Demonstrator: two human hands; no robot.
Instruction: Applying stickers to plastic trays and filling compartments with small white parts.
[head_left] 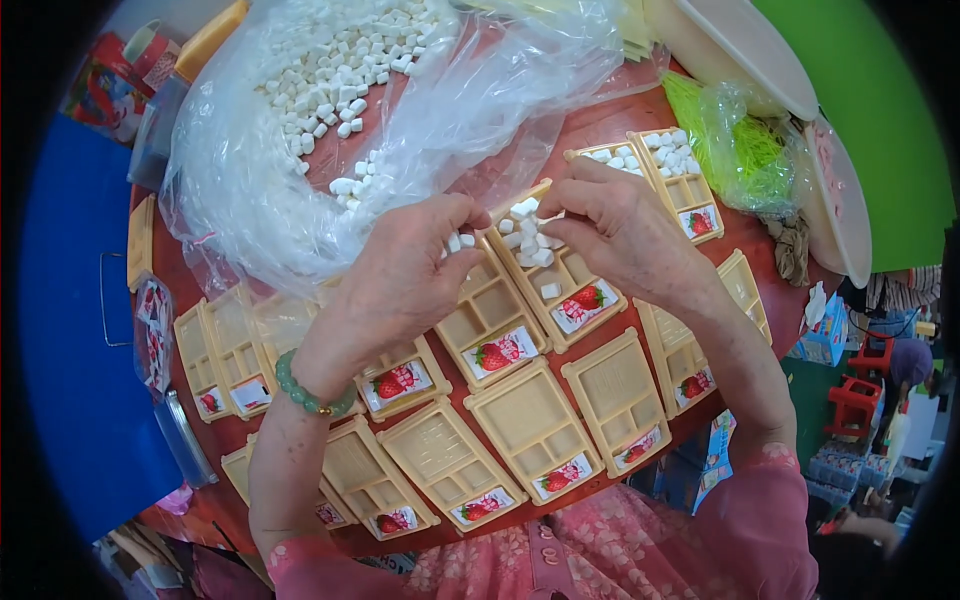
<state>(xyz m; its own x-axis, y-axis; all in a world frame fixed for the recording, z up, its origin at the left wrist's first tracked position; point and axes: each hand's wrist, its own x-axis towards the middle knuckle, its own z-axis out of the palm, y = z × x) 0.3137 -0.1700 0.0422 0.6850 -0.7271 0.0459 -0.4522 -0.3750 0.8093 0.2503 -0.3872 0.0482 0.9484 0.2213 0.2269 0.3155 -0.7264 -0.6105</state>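
My left hand (405,265), with a green bead bracelet on the wrist, is closed around a few small white marshmallows (460,243) above a beige compartment tray (458,328). To its right, my right hand (620,225) has its fingers pinched together over the upper compartment of another beige tray (533,287). Whatever is between those fingertips is hidden. Loose marshmallows (535,255) lie in that compartment, and one sits in a smaller section. A strawberry-print packet (583,304) rests at the near end of this tray; the tray on its left has a similar packet (500,351).
A clear plastic bag (230,190) with a heap of marshmallows (340,75) spreads over the far red table. Several more trays (535,415) with packets line the near side. Two marshmallow-filled trays (690,190), bright green shreds (745,150) and pale basins (750,50) are at right.
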